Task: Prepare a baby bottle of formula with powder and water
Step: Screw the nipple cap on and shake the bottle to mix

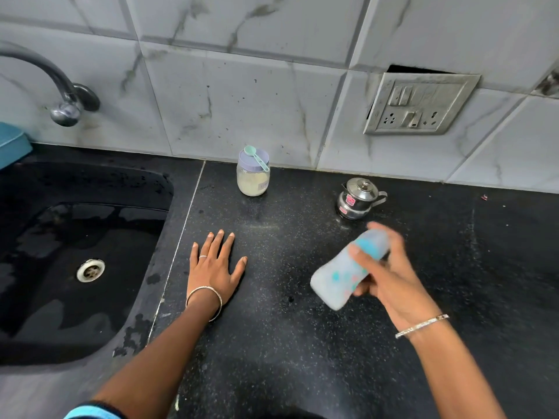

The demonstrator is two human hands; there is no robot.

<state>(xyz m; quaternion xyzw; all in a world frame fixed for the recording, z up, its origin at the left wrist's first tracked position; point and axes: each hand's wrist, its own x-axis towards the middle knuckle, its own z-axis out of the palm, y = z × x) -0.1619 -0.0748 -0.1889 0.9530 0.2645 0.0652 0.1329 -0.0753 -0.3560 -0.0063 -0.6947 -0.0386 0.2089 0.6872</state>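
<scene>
head view, looking steeply down, close over countertop [272, 343]

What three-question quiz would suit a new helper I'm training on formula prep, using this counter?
1. True or false: the left hand grips the powder jar.
2. Where does the green scoop lie? A) in the sink B) on top of the jar C) inside the bottle
3. Fill in: the right hand holds the ____, tilted above the counter.

Key: 1 false, it rests flat on the counter; 2 B; 3 baby bottle.
</scene>
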